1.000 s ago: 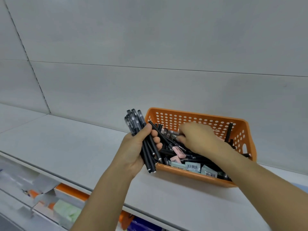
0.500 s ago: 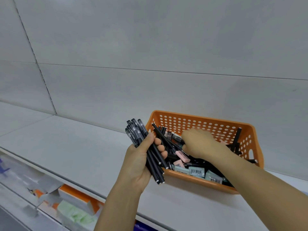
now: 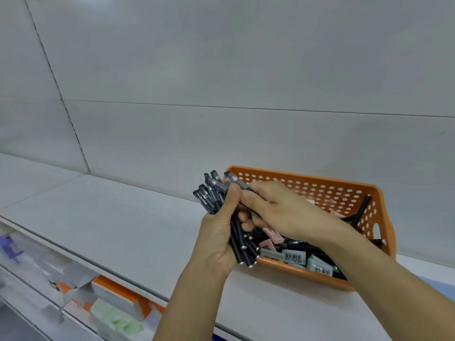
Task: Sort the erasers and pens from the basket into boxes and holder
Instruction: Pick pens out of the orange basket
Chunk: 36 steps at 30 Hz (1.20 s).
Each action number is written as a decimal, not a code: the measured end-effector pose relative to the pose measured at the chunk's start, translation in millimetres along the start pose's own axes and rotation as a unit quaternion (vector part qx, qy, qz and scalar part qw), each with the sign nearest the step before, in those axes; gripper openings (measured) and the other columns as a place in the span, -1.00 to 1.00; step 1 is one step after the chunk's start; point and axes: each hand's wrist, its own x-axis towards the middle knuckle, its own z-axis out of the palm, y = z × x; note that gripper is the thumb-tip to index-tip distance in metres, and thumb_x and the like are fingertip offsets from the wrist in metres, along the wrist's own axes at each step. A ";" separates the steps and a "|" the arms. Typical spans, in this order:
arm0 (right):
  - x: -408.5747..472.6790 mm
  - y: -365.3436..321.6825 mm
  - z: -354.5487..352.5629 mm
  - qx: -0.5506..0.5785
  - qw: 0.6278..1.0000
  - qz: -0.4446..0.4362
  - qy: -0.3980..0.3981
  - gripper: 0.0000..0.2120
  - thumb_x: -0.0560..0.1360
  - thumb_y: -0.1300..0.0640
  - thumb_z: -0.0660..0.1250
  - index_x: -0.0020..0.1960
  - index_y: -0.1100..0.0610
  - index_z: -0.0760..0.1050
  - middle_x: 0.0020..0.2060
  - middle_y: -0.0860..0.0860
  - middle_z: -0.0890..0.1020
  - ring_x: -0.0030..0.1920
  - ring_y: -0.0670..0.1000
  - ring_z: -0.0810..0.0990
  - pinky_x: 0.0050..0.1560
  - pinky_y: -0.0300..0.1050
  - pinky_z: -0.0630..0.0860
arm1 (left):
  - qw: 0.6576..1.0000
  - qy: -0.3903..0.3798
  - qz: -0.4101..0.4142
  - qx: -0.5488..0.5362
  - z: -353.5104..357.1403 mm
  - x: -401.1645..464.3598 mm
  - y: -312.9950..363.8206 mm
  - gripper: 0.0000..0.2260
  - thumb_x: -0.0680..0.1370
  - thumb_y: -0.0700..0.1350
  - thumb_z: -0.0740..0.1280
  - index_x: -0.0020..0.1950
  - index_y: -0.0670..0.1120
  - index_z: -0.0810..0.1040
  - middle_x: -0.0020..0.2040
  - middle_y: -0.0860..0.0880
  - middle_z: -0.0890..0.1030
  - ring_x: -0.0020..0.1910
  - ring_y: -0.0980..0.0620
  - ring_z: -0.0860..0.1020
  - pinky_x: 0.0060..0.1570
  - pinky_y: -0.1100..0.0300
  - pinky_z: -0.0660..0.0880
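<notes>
An orange perforated basket point(image 3: 320, 190) stands on the white shelf against the back wall. Inside lie black pens point(image 3: 305, 247) and pale green and pink erasers point(image 3: 295, 257) with barcode labels. My left hand point(image 3: 216, 242) grips a bundle of several black pens point(image 3: 211, 195) just left of the basket's front corner, caps pointing up. My right hand point(image 3: 278, 210) holds one more pen point(image 3: 236, 180) and lays it against the top of that bundle, its fingers over my left fingers.
The white shelf point(image 3: 110, 217) stretches left of the basket. Below its front edge, a lower shelf holds an orange-and-white box point(image 3: 120, 296) and green packets point(image 3: 115, 318), blurred. A white panelled wall point(image 3: 221, 82) rises behind.
My right hand has come out of the basket with a pen and moved left onto the bundle in my left hand. The left hand has stayed in place.
</notes>
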 end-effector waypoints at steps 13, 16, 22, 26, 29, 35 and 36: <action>23.1 21.2 -24.9 -0.197 0.969 0.103 0.110 -0.52 0.58 -0.16 0.20 -0.18 0.25 0.57 -0.35 0.10 0.62 -0.42 -0.01 0.43 -0.30 -0.08 0.46 | 0.981 0.122 0.061 -0.136 -11.8 -3.7 20.3 -0.87 0.49 -0.09 0.44 -0.21 -0.10 0.56 -0.33 -0.03 0.65 -0.29 0.04 0.64 -0.19 0.11 0.58; 37.5 46.6 -3.2 -0.232 0.960 0.156 0.007 -0.61 0.51 -0.15 0.34 -0.25 0.17 0.52 -0.44 -0.01 0.48 -0.44 -0.02 0.39 -0.37 -0.13 0.35 | 0.980 0.118 0.057 -0.147 -14.9 -8.3 20.8 -0.84 0.49 -0.08 0.44 -0.22 -0.14 0.58 -0.35 -0.03 0.63 -0.33 0.03 0.64 -0.11 0.05 0.59; 51.3 50.6 7.9 -0.293 0.946 0.138 0.024 -0.90 0.52 0.09 0.31 -0.10 0.13 0.52 -0.25 0.07 0.60 -0.24 0.07 0.61 -0.30 -0.06 0.51 | 0.986 0.110 0.025 -0.127 -19.6 -12.6 17.9 -0.89 0.38 -0.14 0.48 -0.29 -0.12 0.60 -0.35 -0.02 0.59 -0.41 0.07 0.57 -0.39 0.21 0.56; 26.4 31.2 -17.4 -0.086 0.982 0.074 0.152 -0.92 0.59 0.13 0.27 -0.07 0.08 0.51 -0.22 0.06 0.64 -0.34 -0.12 0.63 -0.34 -0.23 0.56 | 0.988 0.081 -0.007 -0.130 -13.4 -17.1 17.5 -0.89 0.40 -0.15 0.45 -0.25 -0.17 0.59 -0.33 -0.08 0.60 -0.41 0.05 0.59 -0.42 0.22 0.57; 5.0 16.7 -19.4 0.037 0.969 -0.060 0.236 -0.90 0.50 0.25 0.39 -0.11 0.06 0.60 -0.17 -0.02 0.67 -0.13 -0.12 0.67 -0.08 -0.24 0.57 | 0.987 0.065 -0.051 -0.140 4.9 -17.7 7.8 -0.87 0.47 -0.16 0.42 -0.13 -0.23 0.63 -0.16 -0.16 0.70 -0.30 -0.02 0.68 -0.38 0.20 0.62; -21.5 16.2 2.6 0.146 0.952 -0.117 0.243 -0.82 0.44 0.38 0.42 -0.06 0.15 0.67 -0.19 -0.03 0.70 -0.17 -0.06 0.68 -0.06 -0.23 0.59 | 0.983 0.019 -0.069 -0.170 29.0 -9.8 -6.3 -0.77 0.49 -0.05 0.41 -0.01 -0.21 0.63 -0.06 -0.21 0.69 -0.13 -0.11 0.70 -0.07 -0.02 0.62; -24.1 18.5 3.3 0.139 0.953 -0.112 0.243 -0.82 0.45 0.36 0.42 -0.04 0.13 0.67 -0.15 -0.06 0.71 -0.10 -0.08 0.68 0.00 -0.18 0.60 | 0.982 0.012 -0.085 -0.167 29.7 -8.9 -7.1 -0.71 0.47 -0.01 0.42 0.02 -0.22 0.63 -0.02 -0.23 0.68 -0.09 -0.16 0.69 -0.02 -0.07 0.59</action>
